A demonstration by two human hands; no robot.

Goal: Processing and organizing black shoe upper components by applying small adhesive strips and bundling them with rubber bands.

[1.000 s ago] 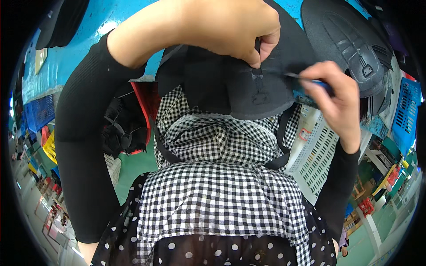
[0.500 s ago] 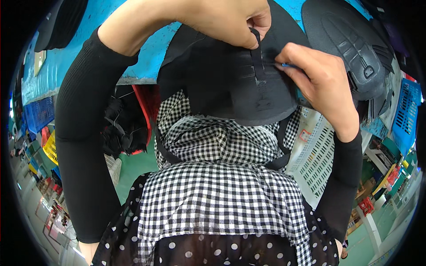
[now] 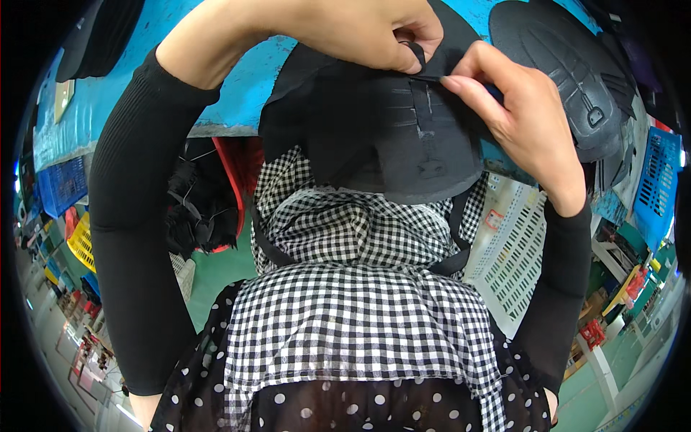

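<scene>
A black moulded foam panel (image 3: 439, 176) with a rounded lower edge lies over the blue table's edge and above my lap. A narrow black strap (image 3: 423, 101) runs along slots in its middle. My left hand (image 3: 374, 32) is closed at the strap's upper end, pinching it between thumb and finger so that it loops up. From the right, my right hand (image 3: 522, 115) pinches a thin dark piece (image 3: 432, 78) that lies across the strap beside my left thumb. What kind of piece it is I cannot make out.
More black moulded panels (image 3: 558, 72) are stacked at the right on the blue table (image 3: 237, 108). A red-rimmed container (image 3: 234, 180) of black parts stands below left. A white perforated crate (image 3: 511, 252) is below right. Blue baskets (image 3: 61, 189) stand to the sides.
My right hand has moved up and slightly left, bringing the thin piece across the strap near my left thumb. My left hand keeps its pinch, and the strap's loop has sunk lower.
</scene>
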